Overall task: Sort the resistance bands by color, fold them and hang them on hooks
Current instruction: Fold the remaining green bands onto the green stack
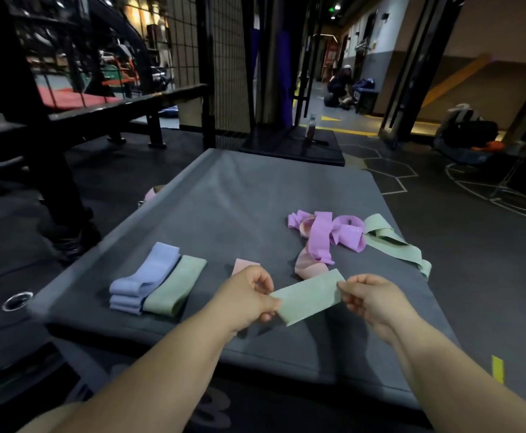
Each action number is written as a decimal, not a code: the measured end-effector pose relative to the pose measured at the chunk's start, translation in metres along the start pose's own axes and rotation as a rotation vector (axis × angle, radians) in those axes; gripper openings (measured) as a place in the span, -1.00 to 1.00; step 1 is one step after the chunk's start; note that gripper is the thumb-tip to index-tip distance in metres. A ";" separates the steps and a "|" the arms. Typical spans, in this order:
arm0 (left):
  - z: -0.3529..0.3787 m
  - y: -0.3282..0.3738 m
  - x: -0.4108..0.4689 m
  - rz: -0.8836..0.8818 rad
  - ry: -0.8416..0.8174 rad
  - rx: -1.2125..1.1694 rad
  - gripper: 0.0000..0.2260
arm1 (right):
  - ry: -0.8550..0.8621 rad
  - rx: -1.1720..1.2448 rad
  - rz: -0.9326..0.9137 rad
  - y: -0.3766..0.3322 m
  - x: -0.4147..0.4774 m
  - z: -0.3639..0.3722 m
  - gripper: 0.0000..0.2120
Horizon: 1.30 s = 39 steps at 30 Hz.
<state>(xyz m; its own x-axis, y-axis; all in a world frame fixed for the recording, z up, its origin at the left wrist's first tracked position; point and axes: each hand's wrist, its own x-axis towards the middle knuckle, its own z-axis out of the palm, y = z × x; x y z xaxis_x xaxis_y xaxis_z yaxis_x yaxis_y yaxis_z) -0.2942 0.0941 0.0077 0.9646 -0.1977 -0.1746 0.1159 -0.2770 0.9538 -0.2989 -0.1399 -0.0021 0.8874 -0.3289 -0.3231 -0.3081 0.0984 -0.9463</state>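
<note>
A folded pale green resistance band (310,300) is hanging flat just above the near part of the grey mat (224,189), held taut between both hands. The left hand (249,295) is pinching its near-left end with curled fingers and thumb. The right hand (371,300) is pinching its far-right end the same way.

On the mat's near-left part, a stack of folded lavender-blue bands (144,278) is lying side by side with a folded green band (175,285), the two touching. A small pink piece (243,265), probably another folded band, is peeking out from behind the left hand near the mat's middle.

Toward the mat's right side, a tangle of purple bands (333,232) is sitting with a peach-pink band (310,267) trailing from it toward the near edge. A loose green band (392,242) is sprawling out to the mat's right edge. Beyond the mat's far edge, a bottle (311,128) is standing on a black platform (286,145).
</note>
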 end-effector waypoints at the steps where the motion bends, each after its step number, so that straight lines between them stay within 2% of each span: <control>1: -0.009 -0.002 -0.002 0.008 0.031 0.011 -0.74 | -0.030 0.018 0.008 -0.003 -0.001 0.010 -0.85; 7: -0.068 -0.020 -0.016 0.012 0.194 0.071 -0.76 | -0.180 0.045 0.015 -0.026 0.002 0.086 -0.80; 13: -0.117 -0.039 -0.021 -0.049 0.458 0.124 -0.77 | -0.175 -0.323 -0.186 -0.038 0.016 0.174 -0.79; 19: -0.142 -0.063 -0.024 -0.076 0.591 0.252 -0.68 | -0.180 -0.536 -0.285 -0.034 0.022 0.237 -0.85; 28: -0.149 -0.083 -0.023 -0.094 0.600 0.203 -0.65 | -0.227 -0.843 -0.405 -0.016 0.033 0.266 -0.89; 39: -0.146 -0.093 -0.018 -0.127 0.588 0.210 -0.67 | -0.213 -1.013 -0.450 -0.004 0.041 0.273 -0.83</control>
<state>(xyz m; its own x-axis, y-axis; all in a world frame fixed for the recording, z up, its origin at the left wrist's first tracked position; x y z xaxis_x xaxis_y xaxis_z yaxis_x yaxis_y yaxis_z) -0.2875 0.2604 -0.0428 0.9222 0.3816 -0.0627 0.2463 -0.4546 0.8560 -0.1677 0.1026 -0.0156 0.9985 0.0342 -0.0433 0.0039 -0.8275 -0.5615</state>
